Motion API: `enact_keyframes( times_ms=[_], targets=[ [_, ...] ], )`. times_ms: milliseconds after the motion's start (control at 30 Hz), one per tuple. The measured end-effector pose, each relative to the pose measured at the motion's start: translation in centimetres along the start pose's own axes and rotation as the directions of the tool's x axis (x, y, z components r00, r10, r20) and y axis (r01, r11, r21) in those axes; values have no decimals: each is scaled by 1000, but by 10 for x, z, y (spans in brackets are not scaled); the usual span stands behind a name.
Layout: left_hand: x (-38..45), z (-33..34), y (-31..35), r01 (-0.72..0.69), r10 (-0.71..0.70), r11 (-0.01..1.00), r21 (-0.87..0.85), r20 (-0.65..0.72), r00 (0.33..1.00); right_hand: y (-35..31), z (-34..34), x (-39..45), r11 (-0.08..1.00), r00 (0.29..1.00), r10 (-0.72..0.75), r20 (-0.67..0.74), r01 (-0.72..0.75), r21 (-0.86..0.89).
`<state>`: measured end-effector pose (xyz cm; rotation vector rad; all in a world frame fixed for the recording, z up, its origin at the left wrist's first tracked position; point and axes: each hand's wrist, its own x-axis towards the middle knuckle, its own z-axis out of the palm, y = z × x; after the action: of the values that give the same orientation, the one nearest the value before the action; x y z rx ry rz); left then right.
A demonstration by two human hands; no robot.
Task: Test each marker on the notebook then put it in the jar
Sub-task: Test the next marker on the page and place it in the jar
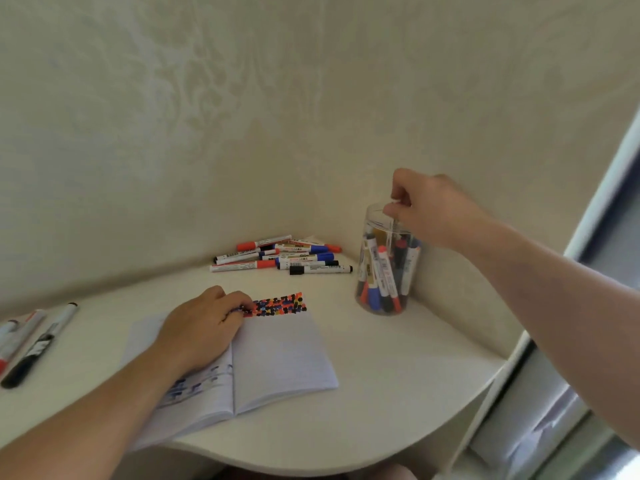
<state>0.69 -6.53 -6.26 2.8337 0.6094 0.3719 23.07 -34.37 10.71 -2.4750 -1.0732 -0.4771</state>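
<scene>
Fingertips of the right hand (426,206) pinch a marker (390,227) upright, the jar (384,268) mouth directly below; left hand (204,327) presses the notebook (284,355) flat.

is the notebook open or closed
Open: the notebook lies spread flat on the table, both pages showing, the left hand resting on it.

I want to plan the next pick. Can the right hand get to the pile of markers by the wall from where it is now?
Probably yes. The right hand is at the rim of the jar, and the pile of markers lies uncovered on the table just left of it, nothing between. It seems to pinch a marker, so it must release first.
</scene>
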Motion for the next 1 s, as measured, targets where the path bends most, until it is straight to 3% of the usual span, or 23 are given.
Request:
enact_keyframes(
  times_ms=[133,367,400,467,533,567,600,667,733,800,867,1000],
  targets=[
    [0,-2,1,-1,1,1000,-14,4,1000,4,7,-3,995,995,96,23,-96,-5],
    [2,-1,0,28,-26,998,-57,28,999,9,26,-8,990,989,17,147,4,-142],
    [2,-1,0,29,-27,998,-63,27,999,11,29,-7,982,995,-45,83,60,-181],
    [3,0,-2,32,-31,996,-81,17,999,9,35,-6,959,955,-223,-197,180,-217],
    [3,1,-3,42,-42,993,-114,3,999,-10,44,-8,925,806,-380,-454,332,-186],
    [3,1,-4,48,-49,989,-140,-6,999,-26,52,-10,899,761,-432,-484,410,-157],
    [4,2,-5,54,-58,983,-173,-16,998,-43,64,-13,876,766,-467,-442,468,-115],
    [5,0,-7,76,-87,964,-254,-32,996,-74,97,-12,880,860,-467,-205,475,-12],
    [5,-2,-6,92,-109,947,-309,-38,993,-89,136,-6,948,946,-319,61,317,42],
    [5,-3,-5,86,-107,943,-323,-48,993,-92,165,2,991,959,-129,251,119,55],
    [5,-3,-5,82,-104,944,-319,-50,993,-88,183,8,999,941,-7,339,19,-31],
    [6,-4,-8,86,-110,936,-342,-51,993,-77,203,18,991,954,56,294,-17,-132]
  ],
)
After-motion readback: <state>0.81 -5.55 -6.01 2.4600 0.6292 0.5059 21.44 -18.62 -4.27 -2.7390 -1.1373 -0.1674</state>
